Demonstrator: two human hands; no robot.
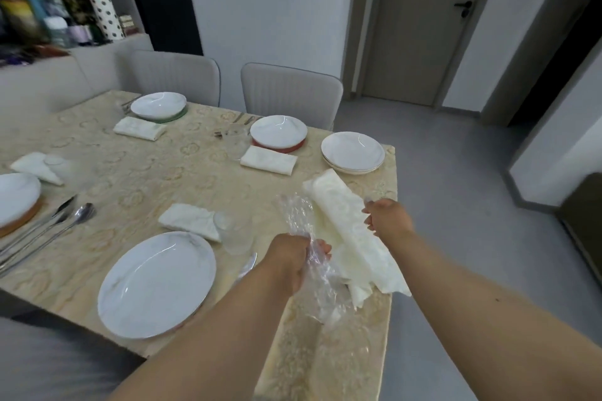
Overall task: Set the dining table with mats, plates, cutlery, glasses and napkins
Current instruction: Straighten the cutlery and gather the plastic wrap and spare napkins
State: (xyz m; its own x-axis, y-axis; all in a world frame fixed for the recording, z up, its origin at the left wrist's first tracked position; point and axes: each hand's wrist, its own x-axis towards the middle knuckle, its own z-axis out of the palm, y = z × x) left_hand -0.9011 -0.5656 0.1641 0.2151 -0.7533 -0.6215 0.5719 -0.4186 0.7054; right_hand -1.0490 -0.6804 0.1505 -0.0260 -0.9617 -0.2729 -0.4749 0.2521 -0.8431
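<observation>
Napkin pack [345, 225]: one, white, lying at the tabletop's [136, 172] right edge, half out of clear wrap [312, 273]. Left hand [293, 257] fingers curled, gripping the wrap; right hand [387, 216] fingers curled over the pack's right side. Folded napkins: four, one beside each setting [190, 220]. Plates: six, one per setting on mats [156, 282], two stacked at far right [352, 151]. Glasses: four [236, 233]. Cutlery at left [49, 231]. Chairs: two [290, 91].
</observation>
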